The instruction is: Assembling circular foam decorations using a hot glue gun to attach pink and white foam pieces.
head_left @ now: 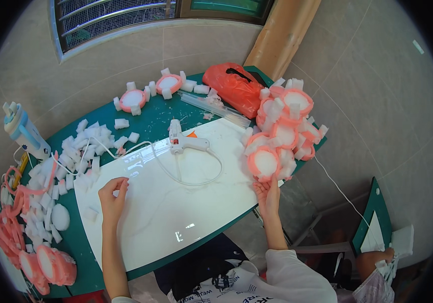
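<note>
My left hand [112, 197] is raised over the left side of the white board [196, 207], its fingers curled into a pinch; anything between them is too small to make out. At the board's right edge, my right hand [267, 198] has its palm turned up and its fingers stretched out. Its fingertips meet the lower rim of a round foam piece [265, 162] with a white centre, a pink ring and white blocks around it. That piece leans on a pile of similar foam pieces [296, 103]. A white glue gun [182, 141] with an orange trigger lies on the board.
White foam blocks [39, 202] and pink foam strips [9, 227] cover the left of the green table [151, 129]. A blue-and-white bottle [27, 134] stands behind them. Glue sticks [215, 108] lie beside a red plastic bag [234, 88]. The glue gun's cord loops across the board.
</note>
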The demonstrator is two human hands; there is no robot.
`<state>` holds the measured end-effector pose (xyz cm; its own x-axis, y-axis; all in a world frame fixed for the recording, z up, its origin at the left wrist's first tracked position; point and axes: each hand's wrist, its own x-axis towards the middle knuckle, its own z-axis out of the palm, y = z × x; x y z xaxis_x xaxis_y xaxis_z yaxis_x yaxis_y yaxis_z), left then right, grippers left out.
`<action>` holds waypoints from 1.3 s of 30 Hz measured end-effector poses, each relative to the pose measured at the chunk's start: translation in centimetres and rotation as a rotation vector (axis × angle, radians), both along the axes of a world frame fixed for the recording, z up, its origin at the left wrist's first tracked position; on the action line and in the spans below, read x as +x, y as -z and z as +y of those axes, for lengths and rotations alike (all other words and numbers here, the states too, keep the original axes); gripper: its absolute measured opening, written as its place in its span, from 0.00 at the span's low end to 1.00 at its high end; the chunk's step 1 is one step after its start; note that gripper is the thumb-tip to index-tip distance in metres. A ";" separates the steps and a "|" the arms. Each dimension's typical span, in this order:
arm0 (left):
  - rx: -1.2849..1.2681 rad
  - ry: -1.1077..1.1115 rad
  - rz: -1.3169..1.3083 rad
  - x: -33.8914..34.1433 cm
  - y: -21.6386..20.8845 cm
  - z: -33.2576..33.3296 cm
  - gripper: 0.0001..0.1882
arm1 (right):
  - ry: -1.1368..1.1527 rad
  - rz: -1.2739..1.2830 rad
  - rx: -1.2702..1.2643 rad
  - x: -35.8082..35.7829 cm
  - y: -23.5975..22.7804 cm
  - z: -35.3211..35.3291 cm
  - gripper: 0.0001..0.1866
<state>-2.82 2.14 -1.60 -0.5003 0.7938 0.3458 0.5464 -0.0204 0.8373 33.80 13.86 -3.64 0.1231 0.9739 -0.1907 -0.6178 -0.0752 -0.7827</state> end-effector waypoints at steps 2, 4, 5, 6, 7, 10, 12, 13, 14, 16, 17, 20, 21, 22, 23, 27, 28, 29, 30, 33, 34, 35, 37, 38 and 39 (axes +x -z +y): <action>0.008 0.006 0.013 0.0 0.0 0.0 0.07 | 0.014 0.013 -0.022 -0.2 0.1 0.2 0.17; -0.003 -0.007 0.003 0.0 -0.1 0.0 0.07 | 0.032 0.026 -0.044 -0.3 0.2 0.3 0.18; -0.003 -0.003 0.003 0.0 -0.1 -0.1 0.07 | 0.046 0.032 -0.062 -0.3 0.3 0.4 0.18; -0.007 -0.008 0.010 0.0 -0.2 -0.2 0.07 | 0.060 0.038 -0.080 -0.3 0.4 0.4 0.18; -0.011 -0.016 0.018 0.0 -0.2 -0.2 0.06 | 0.062 0.038 -0.079 -0.1 0.6 0.5 0.18; -0.021 -0.011 0.028 0.0 -0.1 -0.2 0.06 | 0.074 0.072 -0.058 0.1 0.7 0.7 0.18; -0.015 -0.004 0.032 -0.1 0.2 -0.2 0.06 | 0.093 0.087 -0.022 -0.1 0.1 0.8 0.18; -0.005 0.007 0.034 -0.1 0.3 -0.1 0.06 | 0.096 0.087 -0.021 -0.2 -0.2 1.0 0.18; -0.005 0.010 0.035 0.0 0.3 -0.1 0.06 | 0.101 0.065 -0.022 -0.3 -0.5 1.2 0.18; -0.010 0.009 0.036 0.1 0.3 0.0 0.06 | 0.106 0.043 -0.023 -0.4 -0.5 1.4 0.18; -0.009 0.010 0.037 0.1 0.3 0.1 0.06 | 0.110 0.052 -0.014 -0.4 -0.3 1.5 0.19; -0.022 0.012 0.049 0.2 0.2 0.0 0.06 | 0.137 0.143 -0.033 -1.0 -0.8 1.5 0.18; -0.037 0.007 0.052 0.2 0.1 -0.1 0.06 | 0.162 0.224 -0.060 -1.2 -1.0 1.5 0.17; -0.051 0.004 0.053 0.3 0.0 -0.1 0.06 | 0.163 0.224 -0.060 -0.9 -0.5 1.6 0.17; -0.051 0.006 0.052 0.3 0.0 -0.1 0.06 | 0.093 0.211 -0.012 -0.4 0.3 1.8 0.14; -0.042 0.030 0.069 0.4 0.1 -0.1 0.06 | -0.023 0.135 0.035 -0.5 0.5 1.8 0.07; -0.033 0.039 0.071 0.5 0.0 -0.1 0.06 | -0.022 0.135 0.036 -0.6 0.5 1.9 0.07; -0.032 0.040 0.071 0.5 0.0 -0.1 0.06 | -0.005 0.185 0.034 -0.6 0.7 2.0 0.07; -0.030 0.047 0.078 0.5 0.1 0.0 0.06 | 0.012 0.235 0.032 -0.6 0.8 2.2 0.07; -0.049 0.051 0.084 0.6 -0.1 -0.1 0.06 | 0.024 0.249 0.028 -1.6 0.5 2.1 0.07; -0.066 0.051 0.080 0.7 -0.2 -0.1 0.06 | 0.024 0.250 0.028 -1.6 0.7 2.3 0.07; -0.066 0.052 0.081 0.8 -0.2 -0.1 0.06 | 0.037 0.262 0.036 -1.7 1.3 2.7 0.09; -0.071 0.059 0.114 0.8 -0.2 -0.1 0.07 | 0.048 0.275 0.044 -1.9 1.6 3.1 0.10; -0.072 0.058 0.115 0.9 -0.3 -0.1 0.07 | 0.053 0.272 0.061 -2.1 1.6 3.3 0.11; -0.090 0.063 0.116 1.1 -0.6 -0.1 0.06 | 0.057 0.269 0.077 -2.3 1.6 3.5 0.11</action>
